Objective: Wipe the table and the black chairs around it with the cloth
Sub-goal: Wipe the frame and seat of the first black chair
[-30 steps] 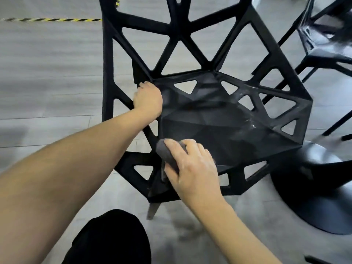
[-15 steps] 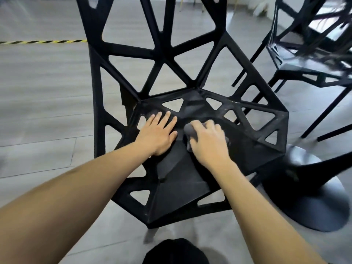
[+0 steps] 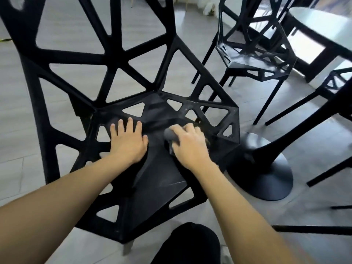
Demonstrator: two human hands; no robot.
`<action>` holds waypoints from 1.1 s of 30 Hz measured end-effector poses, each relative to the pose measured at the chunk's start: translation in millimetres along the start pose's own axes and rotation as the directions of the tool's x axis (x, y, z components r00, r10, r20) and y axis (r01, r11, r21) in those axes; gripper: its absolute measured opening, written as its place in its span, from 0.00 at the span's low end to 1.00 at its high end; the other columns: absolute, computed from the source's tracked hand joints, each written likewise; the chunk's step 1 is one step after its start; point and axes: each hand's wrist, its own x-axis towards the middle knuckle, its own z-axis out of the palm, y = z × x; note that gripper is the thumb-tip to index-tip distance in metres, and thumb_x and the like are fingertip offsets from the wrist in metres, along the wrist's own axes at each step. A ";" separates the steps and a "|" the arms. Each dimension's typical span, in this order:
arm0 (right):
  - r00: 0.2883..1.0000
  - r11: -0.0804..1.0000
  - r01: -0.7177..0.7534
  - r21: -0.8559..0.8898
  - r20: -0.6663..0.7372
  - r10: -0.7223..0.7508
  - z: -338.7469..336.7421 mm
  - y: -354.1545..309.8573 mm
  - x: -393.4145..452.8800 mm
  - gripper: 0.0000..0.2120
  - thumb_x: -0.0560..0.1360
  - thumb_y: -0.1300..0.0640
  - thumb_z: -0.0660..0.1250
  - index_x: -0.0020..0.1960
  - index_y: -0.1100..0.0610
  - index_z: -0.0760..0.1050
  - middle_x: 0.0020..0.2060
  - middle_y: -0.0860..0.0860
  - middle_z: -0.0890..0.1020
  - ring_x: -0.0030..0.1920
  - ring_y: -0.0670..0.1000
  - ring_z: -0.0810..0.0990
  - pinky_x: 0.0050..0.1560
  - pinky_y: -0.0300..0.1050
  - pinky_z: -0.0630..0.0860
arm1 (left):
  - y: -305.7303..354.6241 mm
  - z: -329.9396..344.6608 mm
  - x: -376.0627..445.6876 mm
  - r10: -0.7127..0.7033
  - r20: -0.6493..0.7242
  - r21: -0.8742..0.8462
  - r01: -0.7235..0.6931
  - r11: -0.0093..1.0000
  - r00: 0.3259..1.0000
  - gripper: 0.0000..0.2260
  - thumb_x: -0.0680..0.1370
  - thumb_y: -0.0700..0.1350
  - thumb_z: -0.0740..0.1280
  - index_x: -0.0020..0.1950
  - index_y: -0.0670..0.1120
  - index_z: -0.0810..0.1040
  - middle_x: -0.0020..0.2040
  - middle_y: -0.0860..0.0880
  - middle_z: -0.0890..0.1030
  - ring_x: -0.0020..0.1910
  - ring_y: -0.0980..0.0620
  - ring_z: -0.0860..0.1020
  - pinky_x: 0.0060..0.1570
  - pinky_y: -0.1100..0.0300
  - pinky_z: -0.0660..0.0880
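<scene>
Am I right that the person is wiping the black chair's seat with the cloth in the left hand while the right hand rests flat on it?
Not quite: the head view shows the hands swapped. The right hand presses the cloth on the chair's seat, while the left hand rests flat.

A black chair (image 3: 158, 168) with triangular lattice cut-outs, a dark grey cloth (image 3: 170, 135), a white-topped counter (image 3: 322, 21) and pale grey plank floor (image 3: 62, 103) are pictured.

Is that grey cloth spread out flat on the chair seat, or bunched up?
Bunched up. The cloth shows only as a rounded grey wad under the right hand, pressed on the seat.
</scene>
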 end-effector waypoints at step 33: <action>0.952 0.857 0.184 -0.481 -0.129 -0.277 -6.0 83.0 126.2 0.20 0.63 0.60 0.76 0.53 0.58 0.75 0.47 0.60 0.75 0.45 0.62 0.75 0.43 0.55 0.72 | 27.2 16.7 56.4 0.127 -0.137 -0.176 -0.151 0.973 0.982 0.31 0.84 0.58 0.44 0.82 0.45 0.39 0.82 0.49 0.38 0.80 0.54 0.37 0.79 0.56 0.38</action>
